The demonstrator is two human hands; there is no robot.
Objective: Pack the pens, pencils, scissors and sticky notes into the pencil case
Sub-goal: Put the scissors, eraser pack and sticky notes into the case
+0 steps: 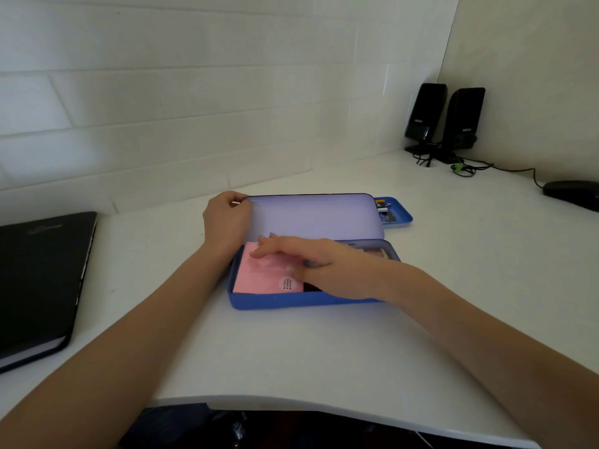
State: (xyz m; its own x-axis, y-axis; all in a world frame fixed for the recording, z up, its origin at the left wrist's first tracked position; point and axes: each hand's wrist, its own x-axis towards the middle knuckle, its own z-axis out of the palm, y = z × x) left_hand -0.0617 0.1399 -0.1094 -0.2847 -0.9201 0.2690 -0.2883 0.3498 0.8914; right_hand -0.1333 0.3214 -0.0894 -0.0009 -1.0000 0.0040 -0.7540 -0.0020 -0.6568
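A blue pencil case (291,301) lies open in the middle of the white desk, its pale lilac lid (317,217) standing up at the back. My left hand (225,222) grips the lid's left corner. A pink pad of sticky notes (259,278) lies flat in the left part of the case. My right hand (311,264) reaches over the case from the right, fingers stretched out and resting on the pad. A dark item (311,287) shows beside the pad; the case's right part is hidden under my hand.
A small blue tray (400,215) with a few small items sits behind the lid on the right. A closed black laptop (42,280) lies at the left. Two black speakers (447,121) with cables stand in the far right corner, a black mouse (573,192) beside them.
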